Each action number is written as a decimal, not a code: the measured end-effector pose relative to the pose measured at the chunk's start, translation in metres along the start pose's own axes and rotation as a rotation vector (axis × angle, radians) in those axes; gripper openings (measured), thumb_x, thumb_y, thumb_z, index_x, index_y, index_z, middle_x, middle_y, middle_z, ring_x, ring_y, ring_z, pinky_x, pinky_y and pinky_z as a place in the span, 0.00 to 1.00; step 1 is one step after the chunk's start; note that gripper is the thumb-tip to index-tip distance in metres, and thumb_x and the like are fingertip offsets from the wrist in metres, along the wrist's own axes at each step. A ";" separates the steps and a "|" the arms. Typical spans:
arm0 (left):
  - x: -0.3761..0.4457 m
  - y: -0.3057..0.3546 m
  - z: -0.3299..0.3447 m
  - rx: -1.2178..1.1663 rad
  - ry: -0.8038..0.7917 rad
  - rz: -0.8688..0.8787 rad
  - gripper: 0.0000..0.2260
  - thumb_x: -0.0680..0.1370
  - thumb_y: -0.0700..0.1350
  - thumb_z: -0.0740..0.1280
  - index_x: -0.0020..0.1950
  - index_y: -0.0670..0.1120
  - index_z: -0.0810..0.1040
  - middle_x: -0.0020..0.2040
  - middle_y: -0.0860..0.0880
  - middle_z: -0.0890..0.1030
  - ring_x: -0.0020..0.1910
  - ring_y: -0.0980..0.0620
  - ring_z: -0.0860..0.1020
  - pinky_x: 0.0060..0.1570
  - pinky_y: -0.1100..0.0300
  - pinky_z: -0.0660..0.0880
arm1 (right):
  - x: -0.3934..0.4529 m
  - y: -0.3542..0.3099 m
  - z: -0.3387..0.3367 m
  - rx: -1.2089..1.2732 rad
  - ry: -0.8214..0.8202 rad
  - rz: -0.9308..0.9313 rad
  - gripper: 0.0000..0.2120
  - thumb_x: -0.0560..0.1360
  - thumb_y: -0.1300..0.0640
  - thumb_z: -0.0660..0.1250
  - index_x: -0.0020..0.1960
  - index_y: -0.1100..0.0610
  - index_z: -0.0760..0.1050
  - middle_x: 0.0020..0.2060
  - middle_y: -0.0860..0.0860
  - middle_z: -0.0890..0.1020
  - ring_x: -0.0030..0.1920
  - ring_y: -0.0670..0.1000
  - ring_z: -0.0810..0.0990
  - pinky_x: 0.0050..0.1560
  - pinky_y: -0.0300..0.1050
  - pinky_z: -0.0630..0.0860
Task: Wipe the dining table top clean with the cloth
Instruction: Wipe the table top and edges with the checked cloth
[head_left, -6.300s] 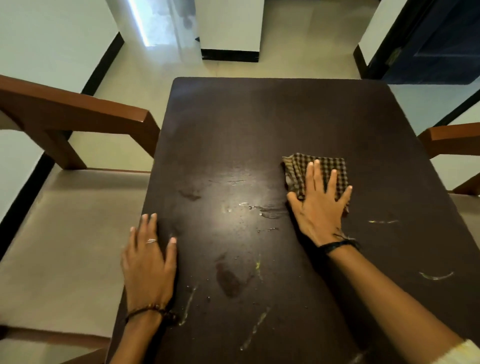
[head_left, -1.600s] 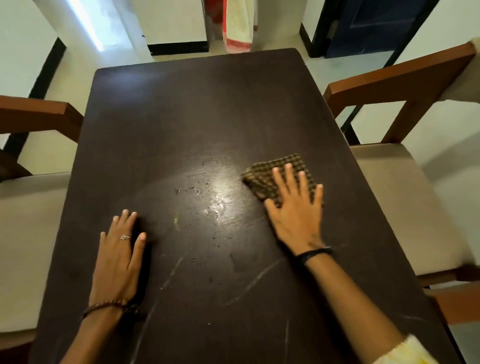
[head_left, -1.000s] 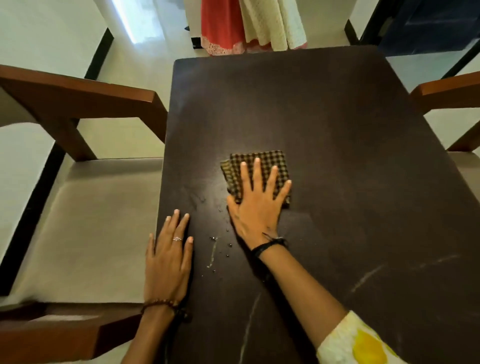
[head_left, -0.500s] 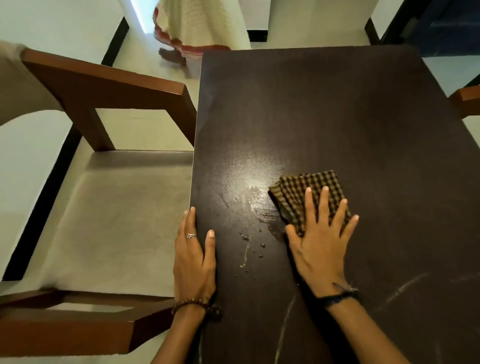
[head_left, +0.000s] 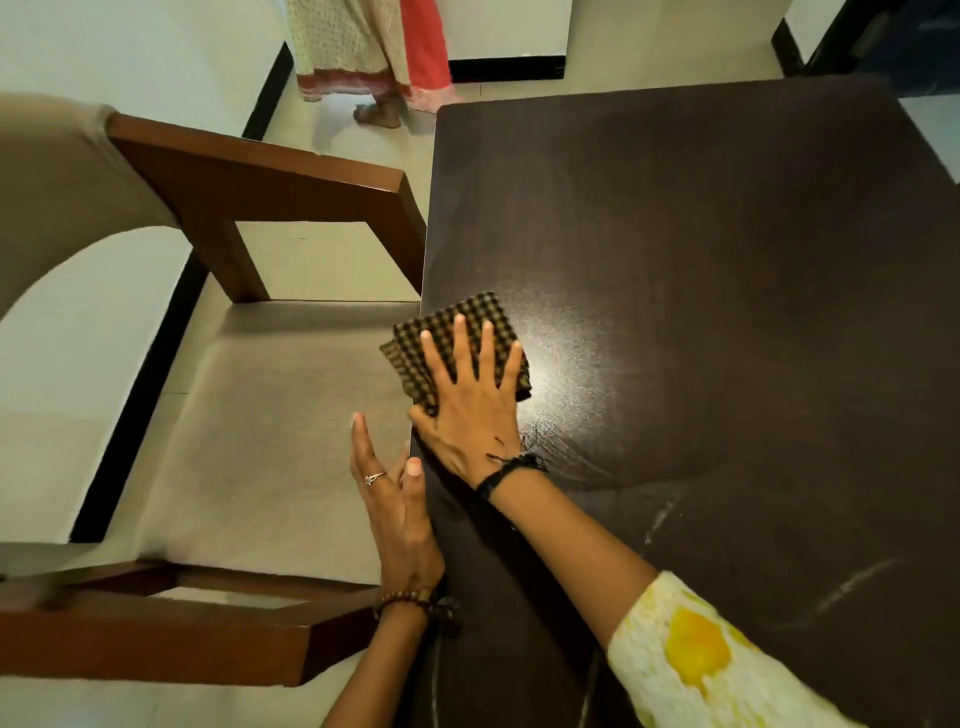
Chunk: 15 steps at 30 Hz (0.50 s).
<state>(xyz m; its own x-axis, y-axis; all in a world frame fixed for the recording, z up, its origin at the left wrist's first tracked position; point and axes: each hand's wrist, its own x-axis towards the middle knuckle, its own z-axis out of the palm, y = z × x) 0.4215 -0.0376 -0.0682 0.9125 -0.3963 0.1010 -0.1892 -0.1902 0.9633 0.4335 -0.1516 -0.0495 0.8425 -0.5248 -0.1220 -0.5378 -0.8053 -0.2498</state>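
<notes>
The dark brown dining table top (head_left: 701, 260) fills the right of the head view. A folded brown checked cloth (head_left: 439, 332) lies at the table's left edge, one corner hanging past it. My right hand (head_left: 470, 400) presses flat on the cloth with fingers spread. My left hand (head_left: 397, 509) is just off the left edge below the cloth, held on its side with the palm toward the table and nothing in it. A damp wiped arc (head_left: 597, 452) shines to the right of my right wrist. Pale streaks (head_left: 852, 582) mark the near right of the top.
A wooden-armed chair with a beige seat (head_left: 270, 415) stands tight against the table's left side, its armrests (head_left: 249, 171) touching the edge. A person in a long cream and red garment (head_left: 374, 47) stands on the floor beyond the far left corner.
My right hand slid the cloth left to the table's edge. The crumbs near that edge are no longer visible. My left hand left the table top and now sits beside the edge.
</notes>
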 end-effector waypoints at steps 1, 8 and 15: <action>0.000 0.002 0.000 -0.042 0.021 -0.025 0.28 0.73 0.66 0.54 0.70 0.62 0.51 0.74 0.57 0.52 0.69 0.64 0.59 0.61 0.74 0.63 | -0.006 0.001 0.000 0.000 -0.006 -0.049 0.35 0.76 0.39 0.54 0.76 0.48 0.40 0.76 0.56 0.41 0.75 0.62 0.39 0.69 0.65 0.33; 0.000 -0.006 0.001 -0.001 0.106 -0.112 0.25 0.74 0.61 0.51 0.71 0.59 0.55 0.73 0.54 0.57 0.70 0.62 0.58 0.68 0.57 0.61 | -0.078 0.031 0.003 -0.035 -0.109 -0.303 0.35 0.74 0.39 0.54 0.75 0.43 0.39 0.76 0.49 0.39 0.75 0.56 0.34 0.68 0.58 0.25; 0.002 -0.011 0.005 0.016 0.132 -0.247 0.15 0.80 0.54 0.49 0.59 0.56 0.73 0.53 0.59 0.77 0.55 0.61 0.74 0.52 0.68 0.70 | -0.038 0.050 -0.008 -0.045 -0.074 -0.282 0.32 0.75 0.38 0.54 0.74 0.38 0.43 0.77 0.46 0.44 0.76 0.53 0.40 0.71 0.58 0.32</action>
<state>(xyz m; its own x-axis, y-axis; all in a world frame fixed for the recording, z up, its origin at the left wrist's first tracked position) 0.4233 -0.0408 -0.0803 0.9708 -0.2162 -0.1040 0.0400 -0.2815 0.9587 0.3739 -0.1742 -0.0493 0.9581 -0.2583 -0.1239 -0.2816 -0.9289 -0.2407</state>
